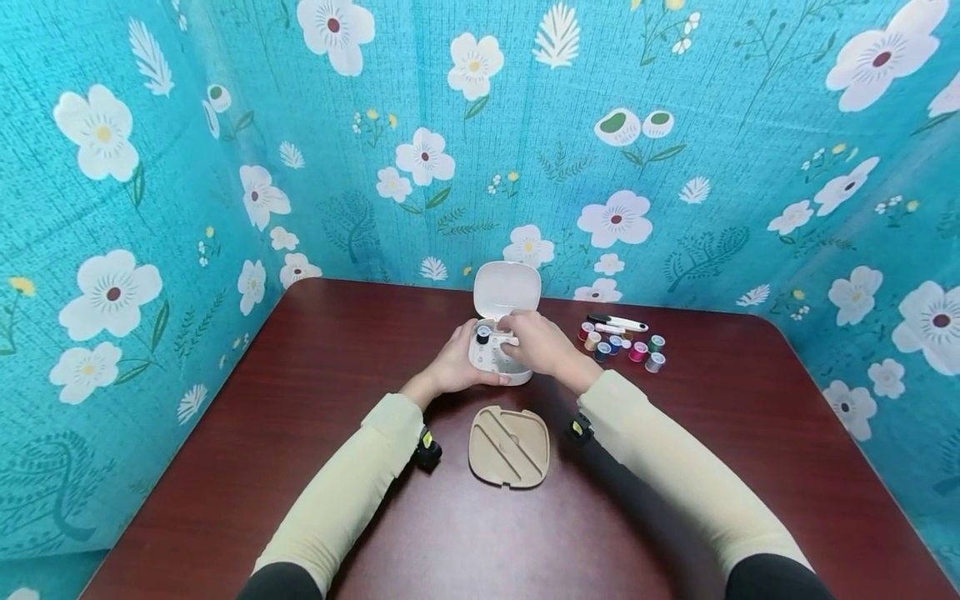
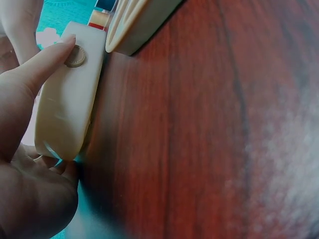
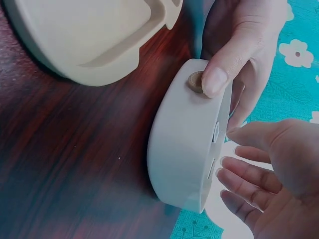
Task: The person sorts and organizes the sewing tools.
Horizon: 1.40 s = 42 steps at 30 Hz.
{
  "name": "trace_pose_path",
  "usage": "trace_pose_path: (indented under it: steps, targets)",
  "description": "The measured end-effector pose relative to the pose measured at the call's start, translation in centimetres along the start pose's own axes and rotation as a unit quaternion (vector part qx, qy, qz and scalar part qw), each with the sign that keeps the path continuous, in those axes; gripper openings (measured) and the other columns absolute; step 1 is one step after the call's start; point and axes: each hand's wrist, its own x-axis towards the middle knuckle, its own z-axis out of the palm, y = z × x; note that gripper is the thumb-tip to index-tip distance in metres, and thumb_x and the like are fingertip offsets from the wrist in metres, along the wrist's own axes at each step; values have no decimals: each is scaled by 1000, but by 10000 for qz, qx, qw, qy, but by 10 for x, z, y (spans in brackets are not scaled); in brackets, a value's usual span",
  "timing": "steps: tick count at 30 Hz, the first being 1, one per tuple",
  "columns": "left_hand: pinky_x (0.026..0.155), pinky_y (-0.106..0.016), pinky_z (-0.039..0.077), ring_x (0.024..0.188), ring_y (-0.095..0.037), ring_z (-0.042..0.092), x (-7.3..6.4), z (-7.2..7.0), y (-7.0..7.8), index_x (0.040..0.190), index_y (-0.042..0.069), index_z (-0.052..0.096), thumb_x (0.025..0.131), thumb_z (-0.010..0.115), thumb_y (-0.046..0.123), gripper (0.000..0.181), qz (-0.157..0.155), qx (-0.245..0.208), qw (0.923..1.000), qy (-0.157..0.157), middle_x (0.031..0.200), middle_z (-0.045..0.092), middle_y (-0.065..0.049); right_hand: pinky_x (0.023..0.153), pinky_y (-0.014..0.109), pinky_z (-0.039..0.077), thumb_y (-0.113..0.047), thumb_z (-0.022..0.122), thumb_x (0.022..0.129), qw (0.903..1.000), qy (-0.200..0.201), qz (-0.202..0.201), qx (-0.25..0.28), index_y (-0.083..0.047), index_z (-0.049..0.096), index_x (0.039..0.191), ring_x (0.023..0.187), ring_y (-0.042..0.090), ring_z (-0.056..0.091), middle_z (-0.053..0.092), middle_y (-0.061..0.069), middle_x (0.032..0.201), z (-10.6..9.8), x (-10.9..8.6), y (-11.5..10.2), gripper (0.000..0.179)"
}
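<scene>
A white sewing box [image 1: 512, 377] stands on the table with its lid [image 1: 507, 287] raised at the back. My left hand [image 1: 453, 364] grips the box at its left side, the thumb by the round brown button [image 3: 196, 82] on the front wall and the other fingers round the far side. Inside the box, near the left, stands a black thread spool [image 1: 483, 335]. Over the right part of the box is my right hand [image 1: 536, 340]. In the right wrist view its fingers [image 3: 251, 179] are spread beside the open top, with nothing visible between them. The hand hides part of the interior.
A beige tray insert [image 1: 517, 475] lies in front of the box. Several thread spools, among them a pink one [image 1: 638, 352] and a grey one [image 1: 655, 362], stand to the right. Behind them lies a slim black-and-white tool [image 1: 627, 323]. Floral cloth [image 1: 450, 208] hangs behind the table.
</scene>
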Motion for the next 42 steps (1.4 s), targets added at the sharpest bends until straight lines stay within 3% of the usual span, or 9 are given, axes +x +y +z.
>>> trace_pose_path:
  steps: [11,25,42]
  targets:
    - [113,-44,36,132,-29,43,0,0,0,159,10,23,68,96,40,121,-10,31,10000,5,149,38,-15,88,46,57,-12,76,92,9997,39,118,212,-1,72,120,100,28,66,70,18,112,-2,-13,7,30]
    - [113,-44,37,132,-29,44,0,3,-1,157,9,27,68,97,36,116,177,18,9998,72,146,41,-15,84,45,57,-9,74,92,9978,393,-93,525,3,72,116,99,35,68,70,17,111,-3,-27,16,27]
    - [114,-46,36,133,-32,45,-1,4,-1,157,9,26,67,97,36,118,157,120,9997,119,148,39,-18,87,44,57,-11,75,90,9954,628,182,702,3,72,114,95,31,70,70,17,107,-4,-48,30,28]
